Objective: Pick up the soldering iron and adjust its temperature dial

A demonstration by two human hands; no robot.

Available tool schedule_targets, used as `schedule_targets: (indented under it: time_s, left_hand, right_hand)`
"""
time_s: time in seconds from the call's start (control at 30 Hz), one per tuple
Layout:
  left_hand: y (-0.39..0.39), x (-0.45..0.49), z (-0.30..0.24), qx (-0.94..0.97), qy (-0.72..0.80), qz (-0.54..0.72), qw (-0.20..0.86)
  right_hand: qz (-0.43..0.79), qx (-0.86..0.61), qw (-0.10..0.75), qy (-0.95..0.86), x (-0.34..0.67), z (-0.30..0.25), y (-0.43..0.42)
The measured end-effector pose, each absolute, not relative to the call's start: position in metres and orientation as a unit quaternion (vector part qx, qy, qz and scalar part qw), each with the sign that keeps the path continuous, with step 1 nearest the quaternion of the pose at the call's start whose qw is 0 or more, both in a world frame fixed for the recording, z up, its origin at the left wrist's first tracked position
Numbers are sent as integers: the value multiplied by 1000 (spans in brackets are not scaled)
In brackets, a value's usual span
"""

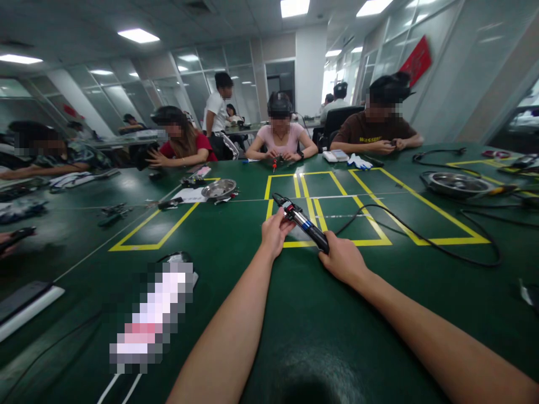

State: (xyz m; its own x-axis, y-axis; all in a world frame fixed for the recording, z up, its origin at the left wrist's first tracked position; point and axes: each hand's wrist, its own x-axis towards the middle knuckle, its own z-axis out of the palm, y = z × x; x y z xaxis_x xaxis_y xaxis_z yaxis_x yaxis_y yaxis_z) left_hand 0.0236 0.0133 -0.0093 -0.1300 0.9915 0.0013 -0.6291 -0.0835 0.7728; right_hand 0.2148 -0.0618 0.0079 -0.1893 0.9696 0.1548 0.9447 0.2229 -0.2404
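Observation:
A slim, rod-shaped tool that looks like an electric screwdriver (309, 226) is held at a slant above the green table, its front end pointing away to the left. My right hand (343, 258) is wrapped around its black rear end. Near the silver, red and black front part, my left hand (275, 231) pinches with thumb and fingers; whether a small separate part sits there I cannot tell. A black cable (396, 227) comes out by my right hand and loops across the table to the right.
Yellow tape rectangles (337, 243) mark the green table (295, 336). A metal dish (219, 189) lies left of centre, another (457, 182) at right among cables. A blurred-out phone-like object (154, 314) lies at near left. Several people with headsets sit across the table.

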Motion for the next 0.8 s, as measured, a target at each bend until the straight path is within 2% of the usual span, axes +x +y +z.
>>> schedule_targets:
  time_s: [0.37, 0.63, 0.8]
  left_hand:
    - [10, 25, -7, 326, 382, 684, 528]
    - [9, 25, -3, 273, 318, 692, 588]
    - [8, 23, -1, 272, 293, 688, 605]
  right_hand:
    - [79, -620, 156, -765, 219, 9, -55]
    - [56, -623, 167, -762, 217, 13, -63]
    - [104, -628, 196, -746, 216, 16, -62]
